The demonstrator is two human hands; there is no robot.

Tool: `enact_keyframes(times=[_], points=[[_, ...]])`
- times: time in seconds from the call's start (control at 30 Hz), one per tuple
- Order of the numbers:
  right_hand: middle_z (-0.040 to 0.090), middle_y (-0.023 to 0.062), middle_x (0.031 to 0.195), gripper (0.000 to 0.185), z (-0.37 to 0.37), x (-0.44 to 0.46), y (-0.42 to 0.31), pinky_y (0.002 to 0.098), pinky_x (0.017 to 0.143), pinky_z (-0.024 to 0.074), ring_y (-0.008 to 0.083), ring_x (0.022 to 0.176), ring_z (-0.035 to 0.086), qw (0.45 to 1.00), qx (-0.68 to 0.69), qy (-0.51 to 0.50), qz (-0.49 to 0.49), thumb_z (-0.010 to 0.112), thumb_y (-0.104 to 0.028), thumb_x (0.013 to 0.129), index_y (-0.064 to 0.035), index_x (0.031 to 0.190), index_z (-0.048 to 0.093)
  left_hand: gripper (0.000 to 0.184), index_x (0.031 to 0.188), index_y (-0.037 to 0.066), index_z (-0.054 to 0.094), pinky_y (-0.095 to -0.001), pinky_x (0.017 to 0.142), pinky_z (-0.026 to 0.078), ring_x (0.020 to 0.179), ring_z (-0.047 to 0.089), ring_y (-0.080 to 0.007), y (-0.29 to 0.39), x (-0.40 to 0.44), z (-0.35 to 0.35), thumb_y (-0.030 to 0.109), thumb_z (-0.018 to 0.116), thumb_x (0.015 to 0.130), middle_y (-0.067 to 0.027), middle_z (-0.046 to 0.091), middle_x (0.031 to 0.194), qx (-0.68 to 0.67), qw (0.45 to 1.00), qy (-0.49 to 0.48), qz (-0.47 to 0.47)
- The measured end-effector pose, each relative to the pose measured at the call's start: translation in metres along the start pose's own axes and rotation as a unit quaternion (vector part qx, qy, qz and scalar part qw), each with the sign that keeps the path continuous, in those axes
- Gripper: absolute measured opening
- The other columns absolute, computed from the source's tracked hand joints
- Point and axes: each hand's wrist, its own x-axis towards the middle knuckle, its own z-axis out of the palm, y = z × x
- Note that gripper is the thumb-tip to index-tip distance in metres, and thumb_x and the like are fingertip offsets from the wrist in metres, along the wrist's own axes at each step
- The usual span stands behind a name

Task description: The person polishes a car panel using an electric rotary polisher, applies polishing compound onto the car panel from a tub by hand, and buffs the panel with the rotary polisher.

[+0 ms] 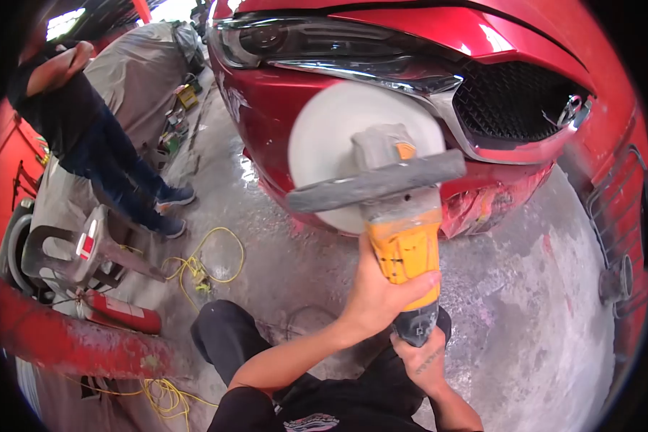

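Yellow-and-black power polisher (pixel 403 223) is facing the glossy red car bumper (pixel 259 108), round white pad (pixel 320 137) on the car side — left hand (pixel 380 294) is wrapping its body, right hand (pixel 423 361) is clasping the black tail (pixel 416 322), probably splitting weight and resisting twist — pad contact unclear.

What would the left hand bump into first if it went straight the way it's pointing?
The left hand already touches the yellow polisher it grips. If both went on together, they'd probably meet the red car bumper first, but I can't tell how close it is.
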Motion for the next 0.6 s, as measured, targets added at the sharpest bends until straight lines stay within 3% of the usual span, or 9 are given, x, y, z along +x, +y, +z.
enact_keyframes(times=[0.07,0.1,0.27,0.33,0.5,0.6], points=[[0.076,0.0100,0.092,0.026,-0.012,-0.003,0.010,0.0342,0.078,0.0562,0.0180,0.083,0.072,0.994,0.010,-0.019,0.109,0.078,-0.009,0.083,0.0038,0.103,0.069,0.084,0.139,-0.002,0.036,-0.0405,0.090,0.059,0.106,0.069,-0.0254,-0.020,0.000,0.007,0.019,0.092,0.079,-0.0165,0.064,0.121,0.077,0.997,0.014,0.020],[0.075,0.0077,0.090,0.023,-0.014,-0.002,0.011,0.0341,0.075,0.0554,0.0169,0.081,0.071,0.994,-0.004,-0.018,0.111,0.078,-0.009,0.083,0.0029,0.101,0.070,0.091,0.139,-0.003,0.035,-0.0433,0.092,0.057,0.109,0.070,-0.0313,-0.021,-0.001,0.008,0.027,0.093,0.077,-0.0207,0.065,0.121,0.088,0.996,0.010,-0.015],[0.072,0.0053,0.083,0.017,0.004,-0.001,0.040,0.0335,0.069,0.0532,0.0153,0.075,0.068,0.989,0.028,-0.031,0.145,0.077,-0.007,0.085,0.0024,0.097,0.070,0.099,0.144,-0.004,0.031,-0.0450,0.094,0.056,0.117,0.069,-0.0389,-0.024,-0.002,0.001,0.033,0.093,0.076,-0.0268,0.066,0.124,0.180,0.984,0.010,-0.018],[0.072,0.0041,0.081,0.015,0.022,0.008,0.052,0.0337,0.067,0.0529,0.0148,0.073,0.068,0.996,0.048,0.000,0.081,0.076,-0.007,0.086,0.0026,0.095,0.069,0.076,0.138,-0.002,0.041,-0.0362,0.091,0.058,0.110,0.067,-0.0201,-0.024,-0.002,-0.008,0.014,0.089,0.082,-0.0136,0.064,0.123,0.201,0.979,0.023,0.031],[0.070,0.0063,0.076,0.016,0.069,0.050,0.070,0.0350,0.066,0.0526,0.0142,0.071,0.068,0.999,0.025,-0.008,-0.018,0.076,-0.009,0.080,0.0031,0.088,0.069,0.053,0.128,-0.002,0.058,-0.0362,0.089,0.060,0.102,0.071,-0.0183,-0.035,0.014,-0.063,0.007,0.085,0.084,-0.0104,0.072,0.113,0.089,0.993,0.027,0.068],[0.075,0.0132,0.087,0.029,0.090,0.084,0.090,0.0389,0.076,0.0574,0.0239,0.083,0.075,0.997,-0.027,-0.064,-0.046,0.078,-0.012,0.078,0.0005,0.103,0.070,0.039,0.123,-0.002,0.066,-0.0373,0.088,0.062,0.097,0.075,-0.0199,-0.035,0.023,-0.099,0.002,0.079,0.087,-0.0104,0.076,0.108,0.048,0.996,0.059,0.037]])
